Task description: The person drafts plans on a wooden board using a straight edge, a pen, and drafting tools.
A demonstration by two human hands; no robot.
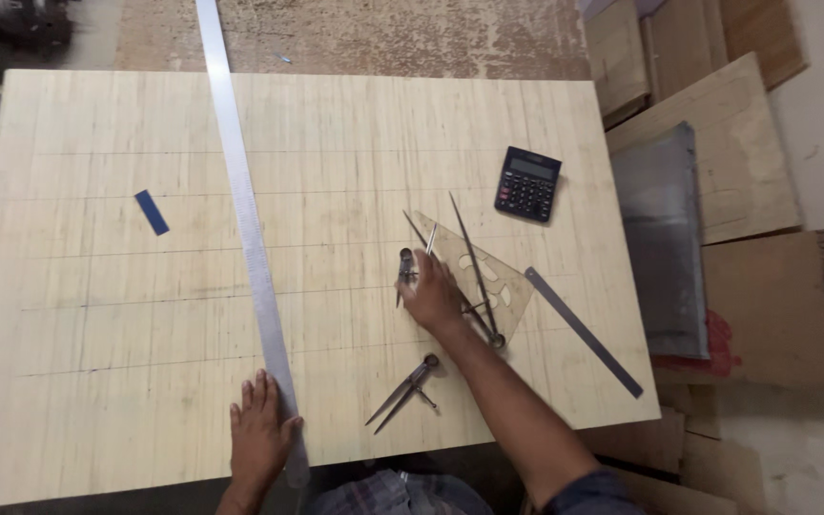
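Observation:
My left hand (261, 432) lies flat on the near end of a long steel ruler (245, 210) that runs diagonally up a pale plywood board (116, 315). My right hand (431, 294) reaches over the board's right half, its fingers closed on a small dark metal marking tool (406, 269). Just right of it lie a large pair of dividers (474, 262) and a clear set square (503, 281). A smaller pair of dividers (404, 389) lies near my right forearm.
A black calculator (527, 183) sits at the board's right rear. A short dark ruler (584, 332) lies near the right edge, a small blue strip (152, 212) at the left. Stacked wood offcuts (717, 162) and a grey sheet (665, 238) flank the right side.

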